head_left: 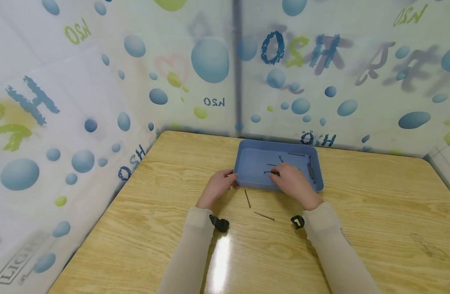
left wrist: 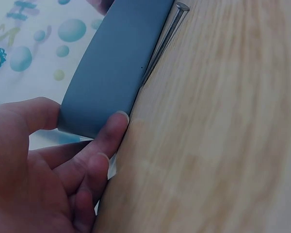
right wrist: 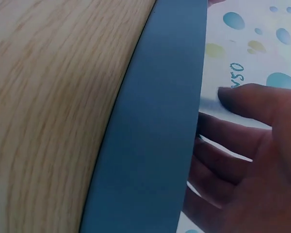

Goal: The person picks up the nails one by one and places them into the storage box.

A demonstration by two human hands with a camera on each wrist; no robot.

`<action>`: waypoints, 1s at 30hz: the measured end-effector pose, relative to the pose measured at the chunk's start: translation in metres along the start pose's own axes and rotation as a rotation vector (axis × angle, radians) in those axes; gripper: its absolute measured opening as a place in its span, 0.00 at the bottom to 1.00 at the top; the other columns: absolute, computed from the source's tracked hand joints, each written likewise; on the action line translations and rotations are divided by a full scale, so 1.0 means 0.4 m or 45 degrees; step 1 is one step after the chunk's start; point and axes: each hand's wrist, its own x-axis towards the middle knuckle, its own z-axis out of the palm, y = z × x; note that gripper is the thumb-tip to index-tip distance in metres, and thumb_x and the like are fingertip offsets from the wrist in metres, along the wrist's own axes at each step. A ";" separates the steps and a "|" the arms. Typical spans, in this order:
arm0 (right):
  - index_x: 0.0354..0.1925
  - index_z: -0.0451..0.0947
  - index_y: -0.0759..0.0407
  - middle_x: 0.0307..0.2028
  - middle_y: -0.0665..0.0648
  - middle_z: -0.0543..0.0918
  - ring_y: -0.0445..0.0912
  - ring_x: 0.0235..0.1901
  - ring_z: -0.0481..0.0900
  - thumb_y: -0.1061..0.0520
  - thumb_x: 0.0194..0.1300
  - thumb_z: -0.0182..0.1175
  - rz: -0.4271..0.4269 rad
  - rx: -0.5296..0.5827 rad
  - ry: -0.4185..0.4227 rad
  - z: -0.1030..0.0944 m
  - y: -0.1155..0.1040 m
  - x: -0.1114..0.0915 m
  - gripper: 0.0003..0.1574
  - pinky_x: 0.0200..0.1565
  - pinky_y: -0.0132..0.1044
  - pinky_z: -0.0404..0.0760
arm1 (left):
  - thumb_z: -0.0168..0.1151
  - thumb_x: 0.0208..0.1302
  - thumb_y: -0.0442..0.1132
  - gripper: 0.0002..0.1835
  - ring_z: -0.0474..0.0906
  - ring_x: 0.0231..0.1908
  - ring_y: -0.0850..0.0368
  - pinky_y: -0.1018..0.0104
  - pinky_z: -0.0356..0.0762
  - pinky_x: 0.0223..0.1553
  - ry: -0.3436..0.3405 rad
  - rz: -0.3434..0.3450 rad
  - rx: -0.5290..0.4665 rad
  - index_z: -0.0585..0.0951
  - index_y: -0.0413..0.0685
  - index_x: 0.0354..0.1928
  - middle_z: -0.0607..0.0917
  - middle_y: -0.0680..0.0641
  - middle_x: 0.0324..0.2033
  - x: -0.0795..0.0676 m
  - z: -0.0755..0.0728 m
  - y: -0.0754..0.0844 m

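Observation:
A blue tray (head_left: pixel 258 154) stands on the wooden table, with several nails (head_left: pixel 310 171) lying in it, some bunched along its right side. At the tray's near left corner my left hand (head_left: pixel 218 185) grips it; in the left wrist view the thumb (left wrist: pixel 41 114) is at the rim and the index finger (left wrist: pixel 111 133) is low on the wall. My right hand (head_left: pixel 292 183) reaches over the near wall, its fingers beside a nail (head_left: pixel 267 172). In the right wrist view the thumb (right wrist: pixel 247 102) stands apart from the curved fingers, whose tips are partly hidden behind the wall.
Two loose nails lie on the table in front of the tray: one nail (head_left: pixel 247 199) close to its near wall, another nail (head_left: pixel 264 216) nearer to me. A patterned curtain (head_left: pixel 195 110) hangs behind the wooden table (head_left: pixel 375 216) and along its left side.

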 end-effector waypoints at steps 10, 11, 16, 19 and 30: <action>0.46 0.77 0.64 0.45 0.63 0.76 0.54 0.43 0.74 0.54 0.66 0.48 -0.037 -0.079 -0.101 0.017 0.014 0.005 0.18 0.41 0.48 0.72 | 0.47 0.66 0.49 0.19 0.76 0.33 0.59 0.63 0.72 0.36 0.007 0.013 -0.005 0.75 0.48 0.52 0.83 0.51 0.25 0.001 0.001 0.000; 0.47 0.77 0.65 0.46 0.64 0.76 0.55 0.45 0.73 0.54 0.67 0.47 -0.041 -0.091 -0.115 0.018 0.014 0.005 0.19 0.44 0.50 0.71 | 0.47 0.66 0.49 0.19 0.76 0.33 0.59 0.63 0.72 0.36 0.008 0.012 -0.006 0.75 0.48 0.52 0.83 0.50 0.25 0.000 0.001 0.000; 0.50 0.74 0.68 0.51 0.67 0.71 0.60 0.52 0.67 0.52 0.68 0.45 -0.031 -0.113 -0.171 0.020 0.014 0.004 0.23 0.51 0.53 0.65 | 0.47 0.65 0.50 0.19 0.76 0.34 0.59 0.64 0.72 0.36 0.005 0.008 -0.010 0.76 0.49 0.51 0.83 0.50 0.26 -0.002 0.001 0.000; 0.50 0.74 0.67 0.51 0.67 0.71 0.59 0.52 0.66 0.51 0.69 0.44 -0.034 -0.123 -0.181 0.021 0.014 0.003 0.23 0.52 0.54 0.64 | 0.47 0.65 0.50 0.20 0.76 0.34 0.58 0.63 0.72 0.36 -0.001 0.006 -0.027 0.75 0.48 0.52 0.83 0.50 0.26 -0.002 0.001 -0.002; 0.47 0.76 0.66 0.51 0.67 0.71 0.60 0.53 0.65 0.46 0.68 0.44 0.022 -0.079 -0.204 0.018 0.012 -0.003 0.27 0.52 0.55 0.62 | 0.47 0.65 0.50 0.20 0.76 0.34 0.59 0.63 0.72 0.36 0.005 0.000 -0.042 0.75 0.48 0.53 0.83 0.50 0.26 -0.002 0.000 0.000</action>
